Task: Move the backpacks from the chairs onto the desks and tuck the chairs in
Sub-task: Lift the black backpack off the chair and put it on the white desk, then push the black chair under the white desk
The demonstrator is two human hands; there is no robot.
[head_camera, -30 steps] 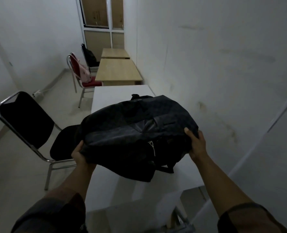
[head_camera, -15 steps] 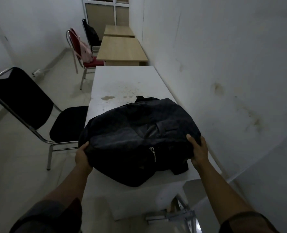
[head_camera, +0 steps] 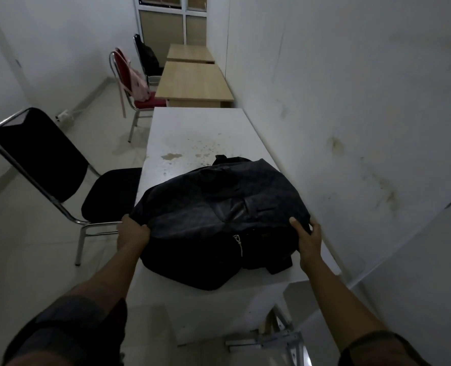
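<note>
White walls close in a narrow room where a row of benches runs along the right-hand wall. On the nearest, a stained white bench, lies a black backpack, flat on its near end with its lower edge reaching the front lip of the bench. The left hand grips the backpack's left edge, fabric bunched where the fingers curl into it. The right hand holds the right side, thumb on top and the other fingers wrapped round the edge, mostly hidden behind the bag. A pale zipper pull hangs on the side facing the camera.

Just left of the bench stands a black chair with a chrome frame, its seat touching or nearly touching the bench edge, not tucked under.

Farther along, a red chair carries a pink backpack leaning against its backrest, beside a wooden bench. Beyond it, another dark backpack sits on a chair I cannot make out clearly, next to a second wooden bench. A window frame fills the far end.
</note>
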